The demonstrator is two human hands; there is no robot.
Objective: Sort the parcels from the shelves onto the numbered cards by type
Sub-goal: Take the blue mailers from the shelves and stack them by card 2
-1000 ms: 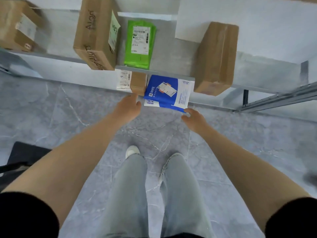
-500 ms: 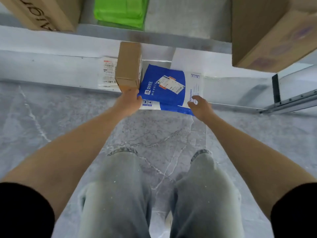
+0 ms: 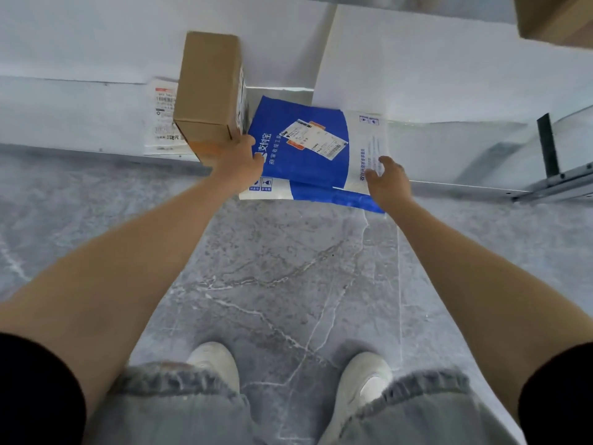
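the left hand [image 3: 239,162] grips the near end of the cardboard box [image 3: 208,91] standing on the low shelf [image 3: 80,123]. just beside it lies the blue-and-white mailer [image 3: 308,149], overhanging the shelf edge. the right hand [image 3: 388,184] rests fingers on the mailer's white side; a pinch from beneath can't be told.

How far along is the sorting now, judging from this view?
Done: nothing to confirm; no numbered cards are in view. In hand: the left hand grips the near end of the cardboard box, and the right hand lies on the white edge of the blue mailer, both on the low shelf. Left: carrying these two, and the white labelled packet beside the box.
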